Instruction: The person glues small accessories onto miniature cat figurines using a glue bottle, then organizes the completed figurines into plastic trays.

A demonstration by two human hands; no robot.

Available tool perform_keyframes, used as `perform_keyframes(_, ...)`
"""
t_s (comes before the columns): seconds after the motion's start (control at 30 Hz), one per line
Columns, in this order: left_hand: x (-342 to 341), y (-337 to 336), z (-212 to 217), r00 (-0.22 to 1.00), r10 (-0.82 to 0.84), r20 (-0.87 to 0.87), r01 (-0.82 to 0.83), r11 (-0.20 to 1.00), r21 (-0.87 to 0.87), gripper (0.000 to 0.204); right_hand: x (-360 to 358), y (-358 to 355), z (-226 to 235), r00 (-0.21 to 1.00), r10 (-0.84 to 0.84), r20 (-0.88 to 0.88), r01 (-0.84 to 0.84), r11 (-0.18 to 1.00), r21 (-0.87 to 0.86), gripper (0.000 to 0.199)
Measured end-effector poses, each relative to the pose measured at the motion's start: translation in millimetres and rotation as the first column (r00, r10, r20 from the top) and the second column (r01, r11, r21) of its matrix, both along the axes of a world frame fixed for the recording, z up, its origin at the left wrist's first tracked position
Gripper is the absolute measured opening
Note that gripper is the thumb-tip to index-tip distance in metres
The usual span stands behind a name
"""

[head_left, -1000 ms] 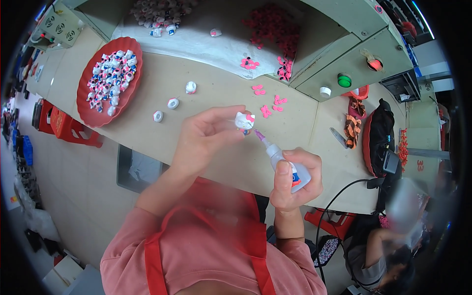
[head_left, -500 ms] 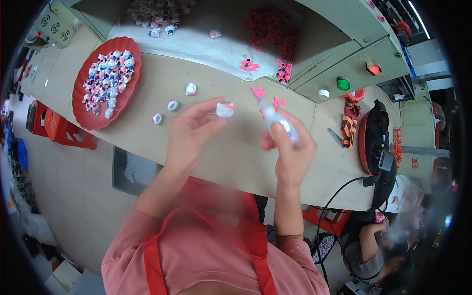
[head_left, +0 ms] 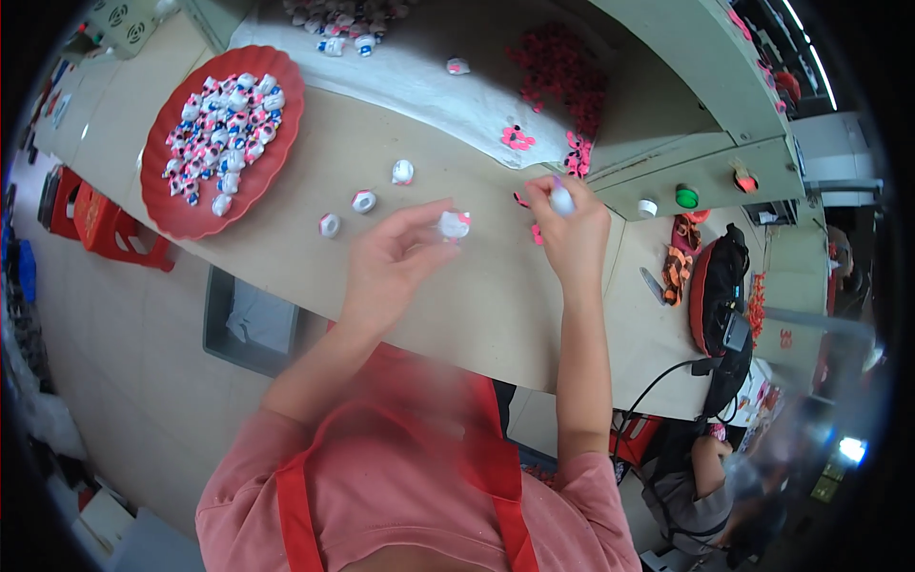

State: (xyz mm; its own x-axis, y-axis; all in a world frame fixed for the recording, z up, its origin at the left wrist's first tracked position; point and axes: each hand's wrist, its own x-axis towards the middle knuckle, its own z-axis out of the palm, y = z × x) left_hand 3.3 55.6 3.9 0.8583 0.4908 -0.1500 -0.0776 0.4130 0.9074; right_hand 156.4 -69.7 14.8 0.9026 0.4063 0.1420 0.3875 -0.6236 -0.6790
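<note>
My left hand (head_left: 386, 262) pinches a small white toy head (head_left: 455, 225) with pink patches between thumb and fingers. In my right hand (head_left: 579, 234) is a small white squeeze bottle (head_left: 561, 200) with a purple tip, partly covered by the fingers. That hand is over the table beside a few small pink pieces (head_left: 537, 234), its fingertips close to a pink-and-black piece (head_left: 520, 199). Whether the fingers touch one of these, I cannot tell. Left of my hands, three more white toy heads (head_left: 363, 201) stand apart on the table.
A red scalloped dish (head_left: 160, 205) full of white, pink and blue toy heads is at left. White cloth (head_left: 419, 91) under the shelf bears piles of heads and pink pieces (head_left: 562, 71). A green button (head_left: 686, 197), black bag (head_left: 720, 286) and cable are at right; another person (head_left: 696, 486) sits lower right.
My right hand has moved away from the left hand toward the pink pieces, turning the bottle more upright. The left hand still holds the toy head. The whole view has shifted slightly.
</note>
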Motion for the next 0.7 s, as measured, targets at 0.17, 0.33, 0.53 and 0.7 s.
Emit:
perform_keyframes(0.17, 5, -13, 3, 0.999, -0.032, 0.039, 0.030, 0.998, 0.057, 0.039, -60, -11, 39, 0.849, 0.225, -0.478, -0.005, 0.908, 0.419, 0.009)
perform_keyframes(0.33, 7, -21, 3, 0.996, -0.062, 0.062, 0.050, 0.982, 0.180, 0.034, -60, -21, 37, 0.792, 0.230, -0.566, 0.058, 0.894, 0.445, 0.011)
perform_keyframes(0.53, 8, -27, 11, 0.988, -0.104, 0.114, 0.073, 0.967, 0.246, 0.029, -64, -31, 34, 0.859, 0.173, -0.482, 0.051, 0.908, 0.416, 0.012)
perform_keyframes(0.7, 11, -30, 14, 0.978, -0.140, 0.157, 0.135, 0.990, 0.039, 0.025, -64, -34, 31, 0.832, 0.257, -0.492, 0.067, 0.833, 0.549, 0.018)
